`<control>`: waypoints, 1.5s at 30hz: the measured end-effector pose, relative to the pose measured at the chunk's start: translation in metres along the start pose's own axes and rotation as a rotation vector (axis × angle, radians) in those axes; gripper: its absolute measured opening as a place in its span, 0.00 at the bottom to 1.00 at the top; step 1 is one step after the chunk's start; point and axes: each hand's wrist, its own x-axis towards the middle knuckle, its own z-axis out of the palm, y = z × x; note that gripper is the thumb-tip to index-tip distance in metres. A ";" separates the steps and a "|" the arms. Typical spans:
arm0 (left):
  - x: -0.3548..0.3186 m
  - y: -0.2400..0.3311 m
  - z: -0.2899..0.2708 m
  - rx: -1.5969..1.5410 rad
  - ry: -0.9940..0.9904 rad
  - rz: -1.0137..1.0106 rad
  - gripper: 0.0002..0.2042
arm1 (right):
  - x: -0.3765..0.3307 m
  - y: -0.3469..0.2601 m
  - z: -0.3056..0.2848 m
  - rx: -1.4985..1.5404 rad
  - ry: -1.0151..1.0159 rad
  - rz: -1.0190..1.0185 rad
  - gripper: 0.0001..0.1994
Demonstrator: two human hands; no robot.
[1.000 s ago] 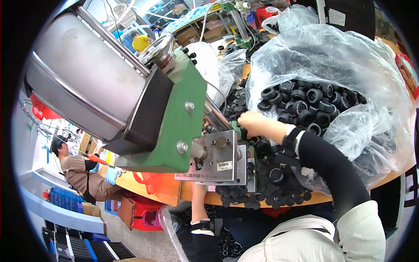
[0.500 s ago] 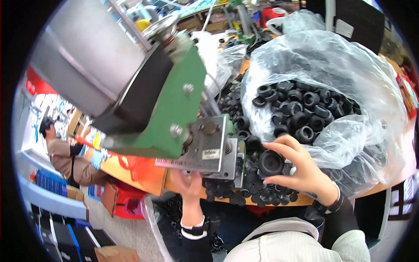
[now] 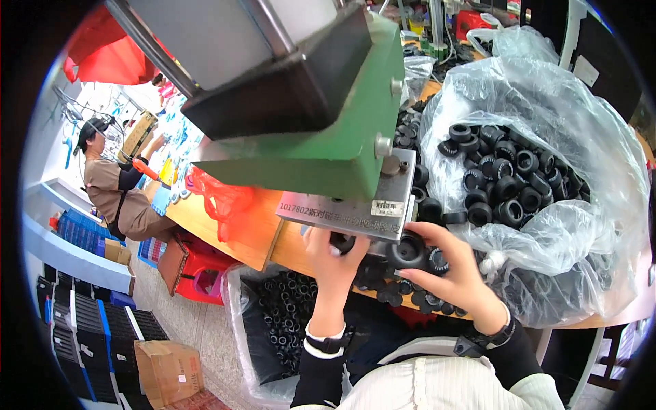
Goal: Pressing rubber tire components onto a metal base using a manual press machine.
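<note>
My right hand [image 3: 456,273] grips a black rubber ring [image 3: 408,251] at the front edge of the grey metal plate [image 3: 355,212] under the green press head [image 3: 328,147]. My left hand [image 3: 333,263] is below that plate with its fingers on another black ring [image 3: 342,241]. Several loose black rings [image 3: 403,294] lie on the orange bench between my hands. A large clear plastic bag [image 3: 547,137] full of black rings stands just to the right of my right hand.
A second plastic bag [image 3: 280,328] of black rings stands on the floor under the bench. A red stool [image 3: 205,273] and a cardboard box [image 3: 167,372] are at the lower left. Another person [image 3: 113,188] sits working at the far left.
My head has moved closer to the press. My right hand came out of the bag area down to the plate's front edge with a ring. My left hand rose to the plate's underside.
</note>
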 end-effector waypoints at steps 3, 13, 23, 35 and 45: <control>-0.030 -0.009 -0.028 -0.089 0.130 -0.234 0.16 | 0.012 0.016 0.022 -0.151 0.031 -0.114 0.30; -0.081 -0.096 -0.100 0.313 -0.026 -0.335 0.26 | 0.046 0.007 0.041 -0.116 -0.013 -0.046 0.19; 0.016 -0.191 0.012 0.002 -0.462 -0.076 0.11 | 0.068 0.090 -0.039 -0.612 0.218 -0.022 0.14; 0.015 -0.155 0.037 0.102 -0.322 -0.225 0.10 | 0.141 0.167 -0.049 -1.114 -0.653 0.076 0.20; -0.004 -0.039 -0.023 -0.199 -0.023 0.156 0.26 | -0.014 0.001 -0.096 -0.032 0.274 0.195 0.26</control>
